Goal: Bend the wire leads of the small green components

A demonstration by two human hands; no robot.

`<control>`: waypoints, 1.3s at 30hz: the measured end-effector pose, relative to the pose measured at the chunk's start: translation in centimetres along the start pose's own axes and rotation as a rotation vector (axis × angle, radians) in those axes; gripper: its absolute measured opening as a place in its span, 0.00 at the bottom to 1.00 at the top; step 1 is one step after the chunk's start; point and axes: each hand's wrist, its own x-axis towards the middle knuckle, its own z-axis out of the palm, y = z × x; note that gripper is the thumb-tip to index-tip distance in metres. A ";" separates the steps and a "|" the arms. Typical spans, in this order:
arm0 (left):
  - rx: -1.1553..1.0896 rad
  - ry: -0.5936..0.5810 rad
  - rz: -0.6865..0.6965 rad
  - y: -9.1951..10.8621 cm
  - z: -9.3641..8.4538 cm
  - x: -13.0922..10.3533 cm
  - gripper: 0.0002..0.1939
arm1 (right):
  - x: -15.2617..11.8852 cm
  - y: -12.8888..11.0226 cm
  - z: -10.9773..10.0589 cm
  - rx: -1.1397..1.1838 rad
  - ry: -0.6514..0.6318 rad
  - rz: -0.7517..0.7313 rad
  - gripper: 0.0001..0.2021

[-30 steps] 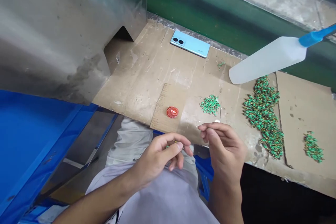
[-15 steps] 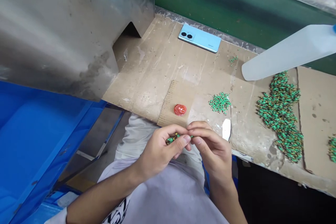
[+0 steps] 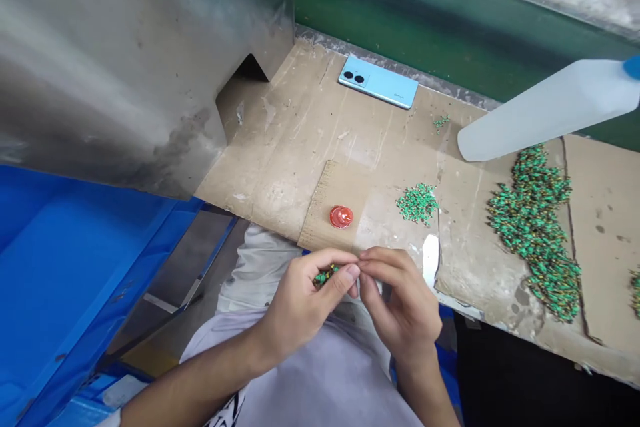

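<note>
Right, so the step in hand looks like close fingertip work on small parts, both hands together over the lap, just off the near edge of the surface [image 3: 280,167]. The left hand [image 3: 303,300] has its fingers curled around a small clutch of green parts [image 3: 326,275], partly showing between thumb and index finger. The right hand [image 3: 403,297] meets it tip to tip, fingers bent. Whether its fingers pinch a part is unclear — the contact point is too small and covered.

More parts lie on the surface: a small green pile [image 3: 418,203] near the right hand, and a larger, mixed green and dark-yellow pile [image 3: 535,233] farther right. The red piece [image 3: 341,216] sits on a cardboard pad [image 3: 325,197] just beyond the hands, touched by neither.

As a judgement, the next move calls for a fine pinch from the right hand, with the left palm kept cupped so the spare parts don't spill. Main risk — a dropped part lands in the lap or on the floor, as nothing visible under the hands would catch it neatly.
</note>
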 end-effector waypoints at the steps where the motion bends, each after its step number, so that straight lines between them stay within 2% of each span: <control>1: 0.007 -0.003 0.007 0.1 -0.1 0.0 0.13 | 0.0 0.0 0.0 -0.031 -0.013 -0.024 0.18; 10: 0.217 0.026 0.068 0.3 -1.3 0.2 0.10 | 0.2 0.7 0.0 0.027 -0.050 0.022 0.18; 24: 0.250 0.060 0.027 0.7 -2.3 1.0 0.08 | 2.4 0.8 0.2 -0.002 -0.192 0.053 0.12; 27: 0.142 0.072 -0.040 0.7 -2.8 1.2 0.07 | 2.6 1.3 0.3 0.020 -0.215 0.090 0.11; 33: -0.375 0.035 -0.140 1.1 -4.0 1.5 0.12 | 2.7 3.1 0.8 -0.106 0.059 0.211 0.06; 39: -0.468 0.041 -0.144 1.1 -4.7 1.6 0.12 | 3.1 3.7 1.4 -0.142 0.037 0.200 0.05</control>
